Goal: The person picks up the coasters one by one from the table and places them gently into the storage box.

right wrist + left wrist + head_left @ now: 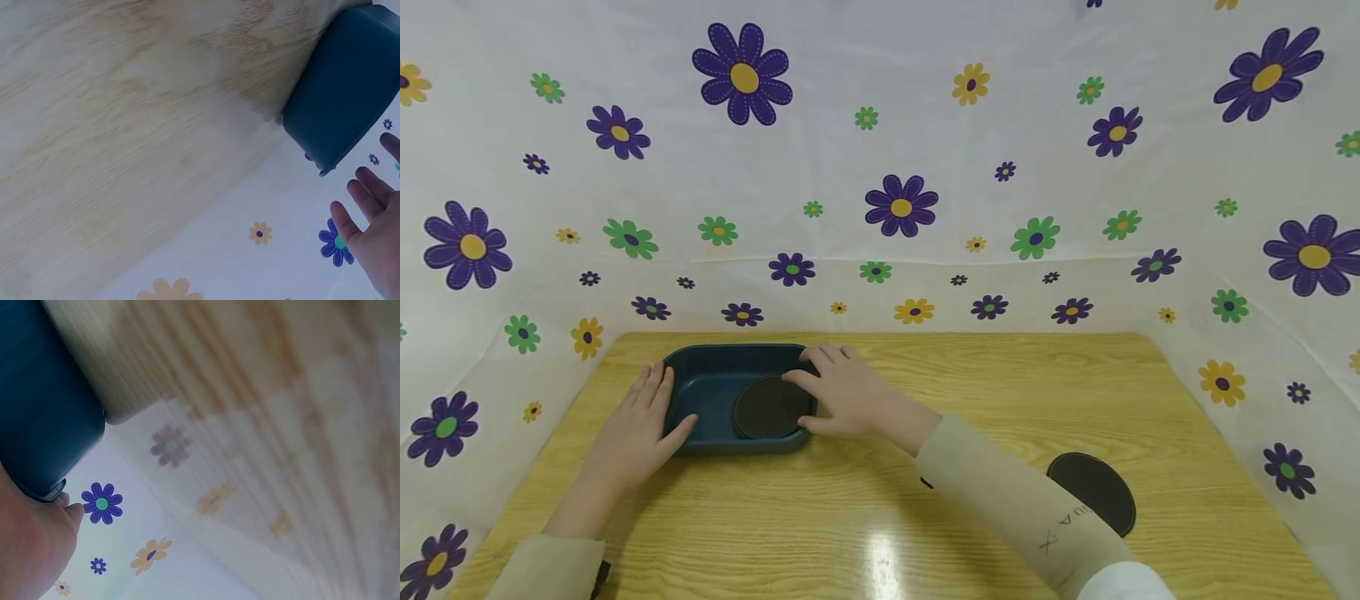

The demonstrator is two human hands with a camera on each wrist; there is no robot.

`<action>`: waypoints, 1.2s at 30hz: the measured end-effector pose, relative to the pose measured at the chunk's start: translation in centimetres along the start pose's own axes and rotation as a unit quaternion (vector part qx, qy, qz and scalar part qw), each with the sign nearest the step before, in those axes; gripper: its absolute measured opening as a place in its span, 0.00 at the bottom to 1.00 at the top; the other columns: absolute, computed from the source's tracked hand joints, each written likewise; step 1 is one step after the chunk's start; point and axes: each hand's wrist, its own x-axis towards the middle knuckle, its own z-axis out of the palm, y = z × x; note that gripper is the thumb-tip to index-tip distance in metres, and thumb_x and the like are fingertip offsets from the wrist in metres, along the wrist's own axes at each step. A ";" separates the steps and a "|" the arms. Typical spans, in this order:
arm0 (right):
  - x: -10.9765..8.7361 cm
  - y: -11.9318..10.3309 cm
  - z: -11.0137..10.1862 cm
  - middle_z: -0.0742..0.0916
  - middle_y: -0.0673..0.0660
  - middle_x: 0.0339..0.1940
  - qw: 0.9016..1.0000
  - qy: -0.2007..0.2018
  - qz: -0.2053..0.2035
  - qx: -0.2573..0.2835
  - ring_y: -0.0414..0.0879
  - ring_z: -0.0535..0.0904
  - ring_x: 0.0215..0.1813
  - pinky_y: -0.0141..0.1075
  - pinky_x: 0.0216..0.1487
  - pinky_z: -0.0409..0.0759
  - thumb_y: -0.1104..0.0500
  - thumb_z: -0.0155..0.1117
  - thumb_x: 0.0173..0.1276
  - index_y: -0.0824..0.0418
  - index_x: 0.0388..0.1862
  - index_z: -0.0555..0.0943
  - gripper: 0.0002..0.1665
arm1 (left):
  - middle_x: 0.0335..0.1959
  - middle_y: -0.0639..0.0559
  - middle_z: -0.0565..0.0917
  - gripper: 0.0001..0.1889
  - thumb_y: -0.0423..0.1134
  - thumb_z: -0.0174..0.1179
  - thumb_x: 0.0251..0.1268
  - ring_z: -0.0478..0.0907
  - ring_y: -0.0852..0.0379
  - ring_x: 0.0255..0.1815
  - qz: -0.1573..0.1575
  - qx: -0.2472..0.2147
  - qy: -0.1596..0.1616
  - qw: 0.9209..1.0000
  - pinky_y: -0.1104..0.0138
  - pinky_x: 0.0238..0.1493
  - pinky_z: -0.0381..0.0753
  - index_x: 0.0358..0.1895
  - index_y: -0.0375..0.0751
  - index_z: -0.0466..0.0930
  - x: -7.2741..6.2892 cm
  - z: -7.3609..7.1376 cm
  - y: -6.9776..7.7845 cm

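A dark blue rectangular tray (730, 447) with raised walls stands toward the back left of the table. A round black coaster (767, 408) lies inside its right end, partly covered by the right hand. My left hand (636, 433) rests at the tray's left end, its fingers straight along the rim and the thumb over the front corner. At the right end my right hand (846, 392) hovers over the rim with fingers spread. The right wrist view shows those fingers (369, 187) apart from the tray wall (340, 94).
Another black coaster (1101, 492) lies on the table at the right, partly hidden by the right forearm. The wooden table (970, 392) is bordered at the back and sides by white flower-patterned cloth (820, 150).
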 end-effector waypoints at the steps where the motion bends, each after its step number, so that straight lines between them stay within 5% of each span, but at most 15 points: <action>1: -0.4 0.2 -0.1 0.72 0.56 0.80 1.000 0.000 0.002 0.004 0.53 0.66 0.80 0.51 0.79 0.71 0.30 0.57 0.77 0.42 0.82 0.67 0.41 | 0.86 0.24 0.48 0.49 0.59 0.53 0.81 0.42 0.28 0.88 0.001 -0.002 0.001 1.000 0.37 0.86 0.47 0.84 0.23 0.44 0.0 0.1 0.0; 17: -6.7 3.0 0.2 0.77 0.60 0.75 0.997 0.061 0.027 0.041 0.56 0.71 0.77 0.56 0.75 0.74 0.36 0.63 0.76 0.48 0.79 0.72 0.38 | 0.85 0.23 0.48 0.48 0.58 0.53 0.82 0.40 0.28 0.88 0.015 -0.010 0.013 1.000 0.45 0.89 0.35 0.84 0.23 0.43 -0.2 0.4 -0.3; 36: -16.6 6.3 0.8 0.81 0.65 0.67 0.986 0.151 0.069 0.017 0.62 0.77 0.69 0.62 0.67 0.80 0.44 0.76 0.65 0.54 0.73 0.77 0.39 | 0.85 0.23 0.48 0.49 0.59 0.52 0.82 0.41 0.27 0.88 0.015 -0.009 0.014 1.000 0.43 0.89 0.38 0.84 0.23 0.43 -0.2 0.5 -0.5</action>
